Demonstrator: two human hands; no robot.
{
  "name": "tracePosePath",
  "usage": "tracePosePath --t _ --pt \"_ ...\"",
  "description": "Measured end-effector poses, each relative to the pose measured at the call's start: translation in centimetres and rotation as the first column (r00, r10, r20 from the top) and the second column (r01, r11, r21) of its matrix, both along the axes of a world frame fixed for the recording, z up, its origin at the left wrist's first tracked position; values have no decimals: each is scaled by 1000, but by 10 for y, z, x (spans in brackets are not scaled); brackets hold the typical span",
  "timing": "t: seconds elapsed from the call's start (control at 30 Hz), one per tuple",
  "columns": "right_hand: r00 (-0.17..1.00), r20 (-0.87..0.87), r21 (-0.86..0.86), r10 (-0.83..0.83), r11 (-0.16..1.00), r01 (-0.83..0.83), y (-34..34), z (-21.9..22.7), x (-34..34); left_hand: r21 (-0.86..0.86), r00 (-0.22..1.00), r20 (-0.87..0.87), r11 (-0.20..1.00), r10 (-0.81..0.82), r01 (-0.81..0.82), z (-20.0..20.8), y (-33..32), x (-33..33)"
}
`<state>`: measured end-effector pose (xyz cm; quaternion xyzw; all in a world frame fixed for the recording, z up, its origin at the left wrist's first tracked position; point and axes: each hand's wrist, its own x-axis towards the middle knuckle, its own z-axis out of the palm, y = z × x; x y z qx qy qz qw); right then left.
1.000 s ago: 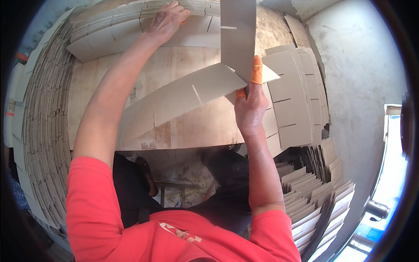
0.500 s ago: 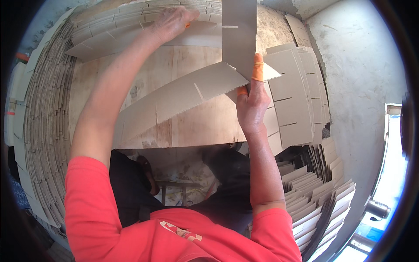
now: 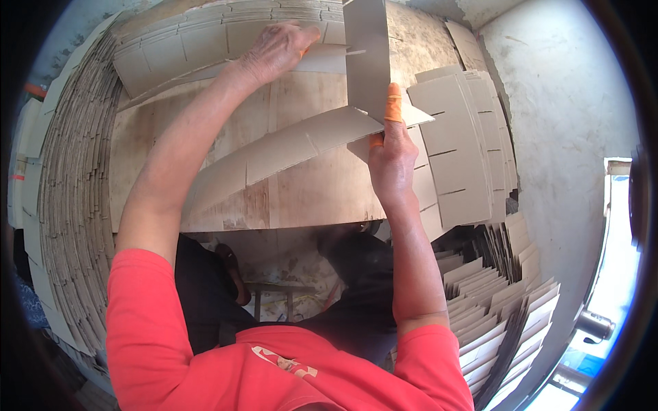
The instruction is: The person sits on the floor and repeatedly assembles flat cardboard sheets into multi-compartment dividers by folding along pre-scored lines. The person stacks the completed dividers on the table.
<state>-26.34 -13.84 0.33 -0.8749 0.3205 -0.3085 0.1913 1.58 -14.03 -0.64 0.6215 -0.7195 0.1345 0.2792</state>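
Observation:
My right hand (image 3: 393, 161), with orange finger covers on thumb and finger, grips crossed cardboard strips where they meet. One of them, an upright grey strip (image 3: 368, 61) with a slit, rises away from me. The other, a long slotted strip (image 3: 274, 147), slants down to the left over the board. At the back, my left hand (image 3: 277, 51) has its fingers closed at the edge of a pale cardboard strip (image 3: 319, 60) lying before the back stack. An orange cover shows on one left finger; the exact pinch is partly hidden by the hand.
A wooden board (image 3: 301, 198) lies before me. Slotted cardboard is stacked along the back (image 3: 199, 31) and in a tall pile at the left (image 3: 75, 185). More slotted sheets (image 3: 456, 147) lie at the right; below them stand bundled folded pieces (image 3: 493, 322). A wall (image 3: 562, 96) bounds the right.
My left hand has come slightly toward me and to the right, and the strip under it has shifted nearer. My right hand and the crossed strips have moved slightly left.

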Motion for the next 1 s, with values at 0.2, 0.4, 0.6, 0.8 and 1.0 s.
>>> tracePosePath --t 0.2,0.4,0.6,0.8,1.0 --pt "994 -101 50 -47 997 53 -4 -12 3 26 978 -194 996 -77 83 21 18 -38" --pt "993 -111 33 -46 998 50 -14 -30 -6 157 806 -586 965 -81 210 42 29 -34" --pt "995 -89 25 -45 999 48 6 -4 -3 384 949 -84 888 305 -252 69 -9 24" --pt "999 -45 -47 18 999 -21 8 -9 0 310 919 265 877 291 -367 10 -40 44" --pt "998 -63 -10 15 1000 -16 5 -10 -1 161 917 301 934 262 -320 -27 -47 61"
